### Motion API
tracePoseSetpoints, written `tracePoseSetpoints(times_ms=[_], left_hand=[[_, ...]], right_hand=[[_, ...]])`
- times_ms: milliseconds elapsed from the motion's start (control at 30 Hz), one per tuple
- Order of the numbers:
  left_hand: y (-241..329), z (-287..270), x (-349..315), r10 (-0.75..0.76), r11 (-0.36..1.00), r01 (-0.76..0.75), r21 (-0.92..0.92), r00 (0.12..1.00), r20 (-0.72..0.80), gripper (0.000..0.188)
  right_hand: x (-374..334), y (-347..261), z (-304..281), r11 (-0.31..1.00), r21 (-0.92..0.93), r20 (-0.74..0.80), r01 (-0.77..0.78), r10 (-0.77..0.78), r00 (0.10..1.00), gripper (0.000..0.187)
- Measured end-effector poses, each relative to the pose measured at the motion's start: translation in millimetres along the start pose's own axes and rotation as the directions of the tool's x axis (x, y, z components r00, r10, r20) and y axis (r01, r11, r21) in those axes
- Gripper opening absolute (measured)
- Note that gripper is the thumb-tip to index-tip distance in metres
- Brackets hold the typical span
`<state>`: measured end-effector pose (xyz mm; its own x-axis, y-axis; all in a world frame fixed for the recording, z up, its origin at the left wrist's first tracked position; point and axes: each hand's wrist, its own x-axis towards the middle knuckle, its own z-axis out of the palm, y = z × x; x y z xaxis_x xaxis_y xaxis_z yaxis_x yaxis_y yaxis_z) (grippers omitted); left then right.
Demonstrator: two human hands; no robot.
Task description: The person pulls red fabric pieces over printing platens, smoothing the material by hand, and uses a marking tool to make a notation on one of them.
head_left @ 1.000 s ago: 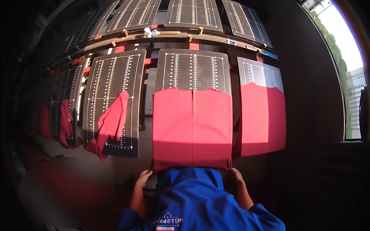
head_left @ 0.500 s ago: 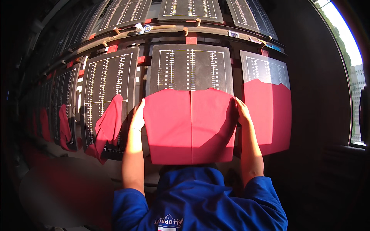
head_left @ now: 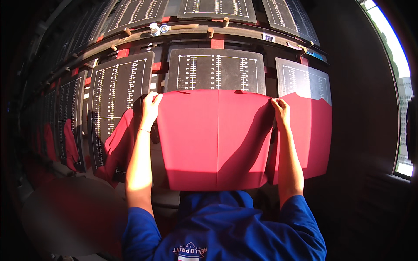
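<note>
With the left hand [head_left: 150, 108] and right hand [head_left: 282, 111] each pinched closed on a far corner of the cloth [head_left: 200, 135], spread short of the far edge of the board [head_left: 207, 71], an uneven pull could skew or wrinkle it.

A white container [head_left: 155, 29] sits on the rail [head_left: 247, 33] beyond a window [head_left: 398, 65].
</note>
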<state>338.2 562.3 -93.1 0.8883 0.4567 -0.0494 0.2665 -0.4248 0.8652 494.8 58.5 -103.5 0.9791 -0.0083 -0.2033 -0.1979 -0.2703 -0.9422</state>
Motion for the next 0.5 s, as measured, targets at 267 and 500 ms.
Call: tracePoseSetpoints(times_ms=[267,500], left_hand=[[-2.3,5.4,8.8,-0.002,0.998,0.003,0.059,1.0,-0.024,0.023],[-16.8,8.7,14.1,0.008,0.984,-0.001,0.178,0.999,-0.037,0.026]], right_hand=[[9.7,10.9,8.7,0.979,-0.203,-0.119,0.006,-0.031,0.992,0.021],[6.6,-2.3,16.3,0.895,-0.443,-0.141,-0.046,-0.019,0.99,0.032]])
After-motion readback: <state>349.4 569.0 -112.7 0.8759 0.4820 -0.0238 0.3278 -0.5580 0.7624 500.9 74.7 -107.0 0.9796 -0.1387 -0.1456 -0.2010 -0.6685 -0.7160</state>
